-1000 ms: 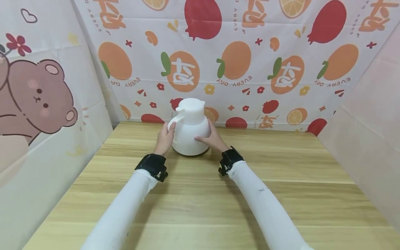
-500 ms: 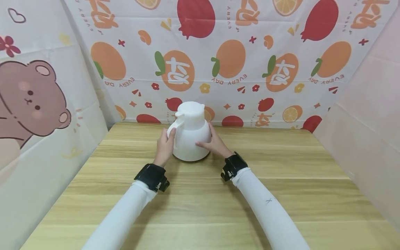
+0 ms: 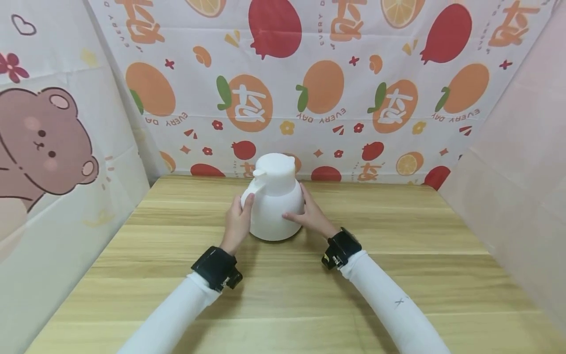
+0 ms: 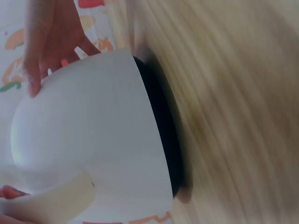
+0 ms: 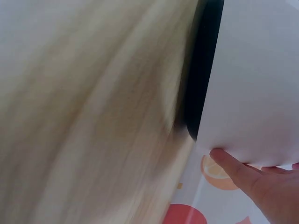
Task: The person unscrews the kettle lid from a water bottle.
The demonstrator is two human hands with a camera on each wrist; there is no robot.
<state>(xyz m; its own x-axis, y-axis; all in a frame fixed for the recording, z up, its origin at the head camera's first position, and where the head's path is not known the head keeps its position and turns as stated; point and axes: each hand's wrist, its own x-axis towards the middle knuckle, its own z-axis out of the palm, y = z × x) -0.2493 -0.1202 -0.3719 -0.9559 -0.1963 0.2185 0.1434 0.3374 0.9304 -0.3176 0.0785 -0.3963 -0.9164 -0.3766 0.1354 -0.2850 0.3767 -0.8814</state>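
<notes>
A white thermos jug (image 3: 271,216) with a lid and side handle stands upright near the back of the table. My left hand (image 3: 237,223) grips the handle, thumb along its outer side. On the other side, my right hand (image 3: 313,217) holds the rounded body, its thumb across the front and the other fingers partly hidden behind. The left wrist view shows the jug's black base (image 4: 161,126) close over the wood. In the right wrist view the right fingertips press against the jug's wall (image 5: 252,88).
The wood-grain table (image 3: 283,305) stretches toward me and to both sides. A fruit-patterned cloth (image 3: 353,39) hangs right behind its back edge. A bear-print cloth (image 3: 48,137) closes off the left side, a pale cloth (image 3: 508,162) the right.
The jug has come nearer to me and slightly to the right, with both hands keeping their hold on it. The head view has shifted a little.
</notes>
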